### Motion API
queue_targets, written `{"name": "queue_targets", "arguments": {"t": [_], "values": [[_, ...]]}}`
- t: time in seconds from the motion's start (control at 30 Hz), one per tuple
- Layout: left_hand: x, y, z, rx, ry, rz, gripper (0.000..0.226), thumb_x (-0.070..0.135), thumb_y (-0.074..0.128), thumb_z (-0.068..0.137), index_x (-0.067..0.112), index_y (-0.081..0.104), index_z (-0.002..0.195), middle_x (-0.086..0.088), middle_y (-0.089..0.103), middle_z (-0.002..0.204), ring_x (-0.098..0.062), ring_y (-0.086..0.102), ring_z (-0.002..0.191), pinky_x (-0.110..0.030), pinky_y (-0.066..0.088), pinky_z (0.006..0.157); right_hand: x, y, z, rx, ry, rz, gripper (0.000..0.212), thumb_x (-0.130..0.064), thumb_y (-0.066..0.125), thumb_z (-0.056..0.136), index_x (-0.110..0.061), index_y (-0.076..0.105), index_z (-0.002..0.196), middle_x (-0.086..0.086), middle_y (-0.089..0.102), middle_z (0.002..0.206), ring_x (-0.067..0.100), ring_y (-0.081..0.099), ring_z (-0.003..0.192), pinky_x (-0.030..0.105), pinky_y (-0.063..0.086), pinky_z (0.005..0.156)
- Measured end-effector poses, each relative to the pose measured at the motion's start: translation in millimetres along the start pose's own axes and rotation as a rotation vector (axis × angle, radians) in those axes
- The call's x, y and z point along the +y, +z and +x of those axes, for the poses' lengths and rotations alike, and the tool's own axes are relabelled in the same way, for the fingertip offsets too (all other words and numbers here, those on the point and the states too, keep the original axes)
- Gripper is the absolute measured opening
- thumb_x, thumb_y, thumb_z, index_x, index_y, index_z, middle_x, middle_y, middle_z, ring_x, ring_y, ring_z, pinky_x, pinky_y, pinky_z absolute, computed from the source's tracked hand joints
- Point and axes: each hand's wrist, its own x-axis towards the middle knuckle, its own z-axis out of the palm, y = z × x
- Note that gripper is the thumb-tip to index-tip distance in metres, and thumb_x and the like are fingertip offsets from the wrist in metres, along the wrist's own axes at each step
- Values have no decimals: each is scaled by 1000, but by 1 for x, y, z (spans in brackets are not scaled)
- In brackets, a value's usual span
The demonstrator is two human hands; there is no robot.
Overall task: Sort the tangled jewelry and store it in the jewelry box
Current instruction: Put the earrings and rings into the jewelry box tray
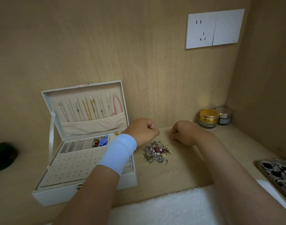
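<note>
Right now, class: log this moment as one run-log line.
left hand: fist | right hand: fist | tangled jewelry: heaped on desk | jewelry box: open

1. A light wood-grain back wall (139, 54) meets a matching side wall (269, 78) at the right.
2. A white socket plate (201, 30) and a blank white switch plate (228, 26) sit side by side, high on the back wall.
3. A pale wooden desktop (179, 172) runs below.
4. A soft glow (204, 98) of light falls on the back wall near the corner.
</note>
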Motion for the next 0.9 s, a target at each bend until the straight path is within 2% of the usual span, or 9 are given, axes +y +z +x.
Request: {"name": "queue_targets", "arguments": {"t": [0.1, 0.17, 0.23, 0.4, 0.53, 0.63, 0.7, 0.8, 0.9], "values": [[0, -9, -9, 36, -7, -95, 18, 22, 55, 87, 15, 55, 70, 1, 69, 68, -13, 59, 59, -30, 50, 70, -12, -7, -2, 121, -95, 201, 10, -15, 67, 93, -12, 74, 87, -10, 65, 77, 3, 58, 70, 13, 40, 60], [-1, -17, -17, 93, 12, -131, 19, 21, 51, 89, 14, 55, 72, 3, 69, 67, -9, 57, 53, -28, 48, 65, -29, -13, -5, 174, -173, 325, 7, -13, 71, 91, -16, 74, 85, -13, 65, 72, -5, 55, 61, 11, 40, 59], [-4, -29, -26, 140, 32, -175, 20, 20, 50, 91, 16, 55, 71, 4, 71, 70, -11, 59, 54, -27, 46, 60, -48, -18, -9, 182, -249, 448, 10, -7, 72, 89, -16, 75, 91, -11, 65, 72, -8, 55, 57, 9, 41, 58], [-22, -56, -58, 205, -21, -399, 17, 13, 57, 91, 12, 62, 75, -2, 75, 77, -21, 65, 61, -27, 47, 52, -98, -16, -27, 180, -327, 640, 28, 7, 71, 84, -7, 70, 109, -4, 69, 77, -6, 59, 58, 8, 43, 54], [-45, -73, -88, 228, -106, -518, 22, 25, 64, 93, 4, 67, 86, -5, 76, 81, -31, 72, 67, -32, 50, 56, -138, 0, -43, 165, -344, 787, 32, 9, 75, 81, -5, 69, 108, 1, 72, 76, -2, 65, 60, 9, 45, 54], [-68, -86, -112, 232, -103, -427, 23, 27, 60, 95, 10, 66, 81, -3, 75, 78, -24, 68, 61, -32, 48, 59, -157, 14, -54, 88, -401, 653, 32, 2, 77, 82, -16, 72, 108, 0, 77, 82, 6, 73, 77, 24, 59, 74], [-82, -92, -123, 229, -105, -346, 24, 29, 58, 96, 13, 63, 78, -1, 74, 75, -18, 62, 56, -33, 51, 64, -165, 21, -62, 17, -436, 533, 32, -2, 79, 81, -23, 73, 105, -4, 78, 84, 10, 74, 82, 33, 60, 86], [-99, -96, -136, 271, -113, -311, 27, 32, 58, 95, 14, 61, 75, 1, 73, 73, -14, 57, 53, -30, 49, 63, -178, 34, -71, -39, -506, 389, 29, -6, 78, 81, -30, 75, 98, -10, 77, 81, 13, 73, 81, 36, 59, 85], [-107, -96, -142, 322, -110, -338, 28, 31, 59, 95, 15, 59, 73, 3, 72, 71, -13, 55, 51, -26, 46, 60, -186, 41, -73, -26, -543, 288, 28, -8, 78, 81, -29, 76, 101, -14, 76, 81, 6, 71, 76, 32, 59, 80]]}}
